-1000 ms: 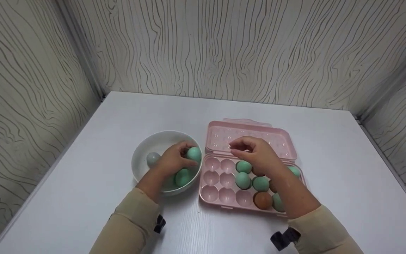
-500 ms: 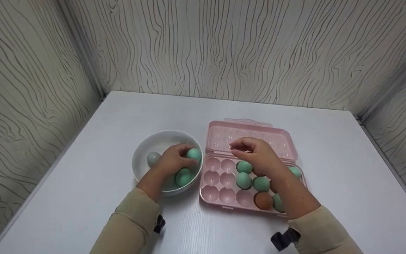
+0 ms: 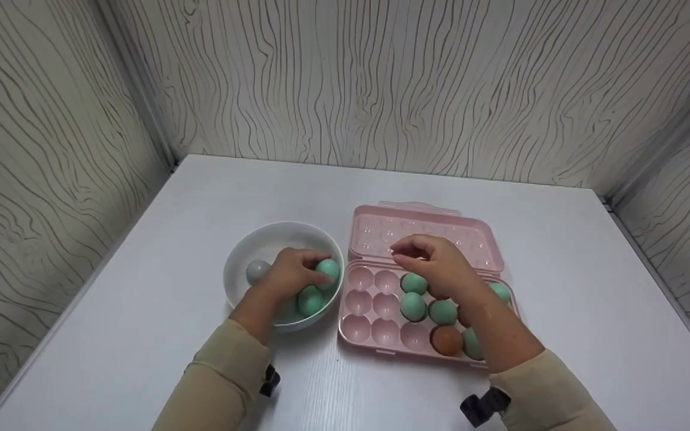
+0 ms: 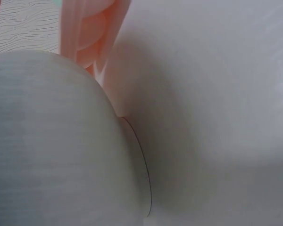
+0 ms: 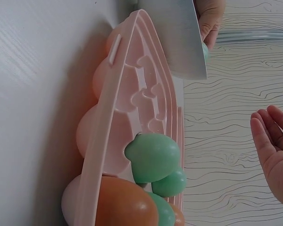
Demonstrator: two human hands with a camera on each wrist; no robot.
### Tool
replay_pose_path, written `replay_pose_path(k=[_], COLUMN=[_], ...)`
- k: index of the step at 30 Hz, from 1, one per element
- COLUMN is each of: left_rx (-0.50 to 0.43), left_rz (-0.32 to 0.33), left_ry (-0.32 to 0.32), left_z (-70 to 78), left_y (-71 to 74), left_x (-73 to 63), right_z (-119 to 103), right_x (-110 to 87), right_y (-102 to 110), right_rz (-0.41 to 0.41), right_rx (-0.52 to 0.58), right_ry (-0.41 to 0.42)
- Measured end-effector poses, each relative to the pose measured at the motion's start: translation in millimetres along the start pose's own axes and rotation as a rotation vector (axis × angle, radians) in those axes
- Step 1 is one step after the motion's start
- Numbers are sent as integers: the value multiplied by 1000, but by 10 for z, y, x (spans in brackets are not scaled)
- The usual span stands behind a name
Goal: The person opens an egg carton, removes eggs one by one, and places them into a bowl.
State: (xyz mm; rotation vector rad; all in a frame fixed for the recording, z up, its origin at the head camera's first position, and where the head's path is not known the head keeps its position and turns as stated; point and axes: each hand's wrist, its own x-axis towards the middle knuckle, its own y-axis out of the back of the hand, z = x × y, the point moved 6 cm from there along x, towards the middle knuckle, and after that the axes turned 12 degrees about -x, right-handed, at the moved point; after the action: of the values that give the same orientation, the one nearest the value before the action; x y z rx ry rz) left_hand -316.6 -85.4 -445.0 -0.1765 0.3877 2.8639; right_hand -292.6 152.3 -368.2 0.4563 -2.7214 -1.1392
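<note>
Inside the white bowl (image 3: pixel 273 234), my left hand (image 3: pixel 286 274) grips a green egg (image 3: pixel 328 270) between thumb and fingers, near the right side. A second green egg (image 3: pixel 310 301) lies just below it, and a pale grey egg (image 3: pixel 257 272) sits at the left. My right hand (image 3: pixel 432 258) hovers over the pink egg carton (image 3: pixel 386 330), fingers loosely bent and holding nothing. Green and brown eggs fill cups on the carton's right; the left cups are bare. The right forearm hides part of them. The left wrist view shows only the bowl's outside (image 4: pixel 52 141) and the carton's edge (image 4: pixel 89 33).
The carton's pink lid (image 3: pixel 423 230) lies open behind its base, toward the back of the white table (image 3: pixel 141 299). Bowl and carton stand side by side, almost touching. Wood-patterned panels (image 3: pixel 351 78) rise at the back and both sides.
My left hand has lowered slightly in the bowl, with the green egg between its fingers. The grey egg has shifted a little left. My right hand has stayed nearly still.
</note>
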Motion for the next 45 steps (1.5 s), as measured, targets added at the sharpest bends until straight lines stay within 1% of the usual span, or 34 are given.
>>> replay_pose_path(k=[2,4,9,16,21,25,28,34,37,39,43,45], left_rx=[8,6,-7,-15,-14,-22,-26,-15,-14,-30,-79,-101], left_rz=[5,9,10,9,6,8,17,45,59,62,68,70], left_ry=[-2,14,27,44,49,46,33,15,11,8,25,33], left_z=[-1,-11,-16,-10,-29,-25,-14,-3,7,18,37,57], left_y=[3,4,12,16,24,38,57,93,112,119,124,120], left_x=[1,2,-12,-23,-14,-21,-27,-46,-57,-59,-54,-53], right_z=[-6,-5,9,20,20,18,29,55,58,67,89,93], right_x=[2,3,6,11,3,-1,2,5,6,5,2,2], right_y=[1,-1,-18,-22,-21,-18,-20,-29,-25,-18,0,8], right_rz=[3,3,-3,-5,-8,-11,-8,-9,-7,-5,0,4], right_rx=[-10,-7,-1,-12,-10,-9,-9,-8,-12,-17,-18,-19], right_ry=[17,24,17,27,7,1,-5,-12,-2,-6,-23,-18])
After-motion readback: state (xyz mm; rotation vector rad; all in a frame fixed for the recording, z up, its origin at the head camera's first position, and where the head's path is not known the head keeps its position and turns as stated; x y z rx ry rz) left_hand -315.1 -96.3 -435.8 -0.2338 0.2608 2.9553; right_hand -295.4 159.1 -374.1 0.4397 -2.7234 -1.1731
